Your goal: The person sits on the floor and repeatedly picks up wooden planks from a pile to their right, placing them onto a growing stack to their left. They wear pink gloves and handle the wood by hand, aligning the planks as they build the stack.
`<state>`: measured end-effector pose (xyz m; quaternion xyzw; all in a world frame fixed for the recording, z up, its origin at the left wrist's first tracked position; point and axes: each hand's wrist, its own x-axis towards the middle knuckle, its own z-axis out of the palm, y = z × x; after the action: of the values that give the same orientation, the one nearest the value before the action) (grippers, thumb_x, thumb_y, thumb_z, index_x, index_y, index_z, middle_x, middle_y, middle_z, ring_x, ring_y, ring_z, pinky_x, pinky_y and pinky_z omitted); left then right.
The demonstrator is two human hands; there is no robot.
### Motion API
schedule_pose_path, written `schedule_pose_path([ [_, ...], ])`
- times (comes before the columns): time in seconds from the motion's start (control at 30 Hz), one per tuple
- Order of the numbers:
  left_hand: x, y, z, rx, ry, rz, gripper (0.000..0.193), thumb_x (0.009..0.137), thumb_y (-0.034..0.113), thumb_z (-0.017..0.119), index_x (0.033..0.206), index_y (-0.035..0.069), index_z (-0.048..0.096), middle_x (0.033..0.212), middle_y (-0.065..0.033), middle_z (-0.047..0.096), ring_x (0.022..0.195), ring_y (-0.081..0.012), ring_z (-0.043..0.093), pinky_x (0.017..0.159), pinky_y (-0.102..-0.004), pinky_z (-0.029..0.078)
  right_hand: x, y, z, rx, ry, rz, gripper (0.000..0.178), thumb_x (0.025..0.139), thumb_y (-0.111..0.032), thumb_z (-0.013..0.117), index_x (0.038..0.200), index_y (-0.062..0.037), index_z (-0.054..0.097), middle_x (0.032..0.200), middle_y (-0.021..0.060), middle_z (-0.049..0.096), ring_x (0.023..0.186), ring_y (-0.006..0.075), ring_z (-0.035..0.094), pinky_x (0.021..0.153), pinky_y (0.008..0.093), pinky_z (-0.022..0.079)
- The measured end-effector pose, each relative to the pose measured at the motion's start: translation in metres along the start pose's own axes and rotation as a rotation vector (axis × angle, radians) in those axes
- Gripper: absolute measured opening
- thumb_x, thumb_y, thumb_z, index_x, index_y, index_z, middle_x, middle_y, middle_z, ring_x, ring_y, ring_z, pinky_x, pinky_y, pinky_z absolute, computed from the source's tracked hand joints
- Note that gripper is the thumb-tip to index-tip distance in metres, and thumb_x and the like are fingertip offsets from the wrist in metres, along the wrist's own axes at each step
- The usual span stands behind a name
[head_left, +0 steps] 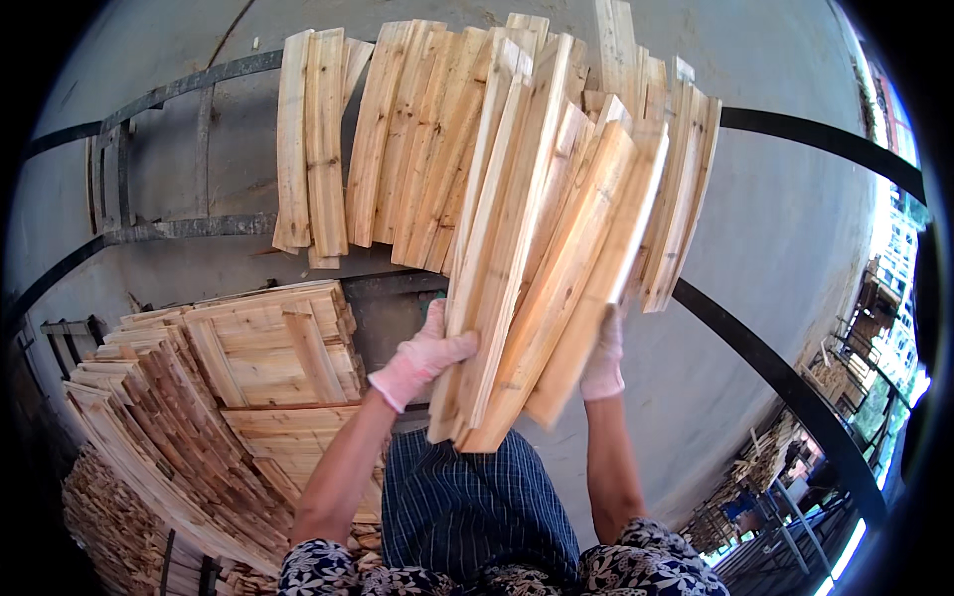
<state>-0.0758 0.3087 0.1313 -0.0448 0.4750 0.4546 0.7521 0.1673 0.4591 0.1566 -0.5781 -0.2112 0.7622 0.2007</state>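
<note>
A loose bundle of pale wooden boards (542,258) is held up in front of me, its lengths slanting and fanned slightly apart. My left hand (427,356), in a pinkish-white work glove, is closed on the bundle's left edge with the thumb over the nearest board. Against the right side, my gloved right hand (603,356) grips the outermost board, its fingers partly hidden behind the wood. Beyond the bundle, more boards (397,139) lie side by side across dark metal rails. The bundle covers part of them.
Dark metal rails (795,134) run left to right in front of me. At the left stand stacked wooden panels (268,348) with cross battens. Scrap wood (765,457) is piled at the far right. A dark checked apron (467,507) hangs below my hands.
</note>
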Motion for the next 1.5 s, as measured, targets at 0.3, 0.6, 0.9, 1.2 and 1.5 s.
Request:
schedule_pose_path([
  [0.3, -0.042, -0.065, 0.007, -0.014, 0.055, 0.195, 0.097, 0.087, 0.046, 0.082, 0.154, 0.003, 0.027, 0.142, -0.0114, 0.05, 0.133, -0.0194, 0.045, 0.113, -0.0329, 0.038, -0.035, 0.007, 0.026, -0.262, 0.063, -0.012, 0.073, 0.092, -0.045, 0.072, 0.144, 0.0002, 0.049, 0.13, 0.0161, 0.064, 0.118, 0.0279, 0.064, 0.102, 0.0426, 0.054],
  [0.6, -0.203, -0.208, -0.034, -0.182, 0.283, 0.238, 0.117, 0.087, 0.048, 0.08, 0.158, -0.01, 0.008, 0.157, -0.0214, 0.034, 0.145, -0.025, 0.032, 0.119, -0.0321, 0.029, -0.114, 0.122, 0.055, -0.453, -0.304, 0.208, 0.077, 0.088, -0.048, 0.076, 0.141, 0.0014, 0.052, 0.129, 0.0158, 0.065, 0.114, 0.0296, 0.065, 0.101, 0.043, 0.055],
  [0.9, -0.331, -0.436, -0.01, -0.907, 0.734, 0.497, 0.125, 0.087, 0.039, 0.084, 0.162, -0.003, -0.007, 0.148, -0.0114, 0.043, 0.129, -0.0162, 0.045, 0.106, -0.0309, 0.044, -0.212, 0.293, 0.131, -0.998, -0.655, 0.611, 0.074, 0.084, -0.041, 0.079, 0.138, 0.0026, 0.056, 0.128, 0.0145, 0.067, 0.116, 0.0265, 0.066, 0.102, 0.0398, 0.054],
  [1.2, -0.349, -0.56, -0.036, -1.151, 1.345, 0.475, 0.1, 0.091, 0.037, 0.079, 0.16, -0.001, 0.018, 0.143, -0.0167, 0.055, 0.13, -0.023, 0.053, 0.109, -0.0328, 0.044, -0.234, 0.542, 0.156, -1.728, -1.303, 0.532, 0.084, 0.089, -0.038, 0.073, 0.152, 0.0049, 0.038, 0.133, 0.0161, 0.063, 0.12, 0.0243, 0.059, 0.105, 0.0356, 0.046],
  [1.5, -0.287, -0.649, -0.113, -1.187, 1.457, -0.28, 0.079, 0.089, 0.017, 0.068, 0.156, 0.002, 0.029, 0.139, -0.0212, 0.057, 0.122, -0.0313, 0.057, 0.099, -0.041, 0.049, -0.205, 0.559, 0.164, -1.742, -1.328, 0.606, 0.06, 0.093, -0.022, 0.068, 0.141, 0.0065, 0.048, 0.121, 0.0179, 0.068, 0.109, 0.0197, 0.065, 0.093, 0.0325, 0.053],
])
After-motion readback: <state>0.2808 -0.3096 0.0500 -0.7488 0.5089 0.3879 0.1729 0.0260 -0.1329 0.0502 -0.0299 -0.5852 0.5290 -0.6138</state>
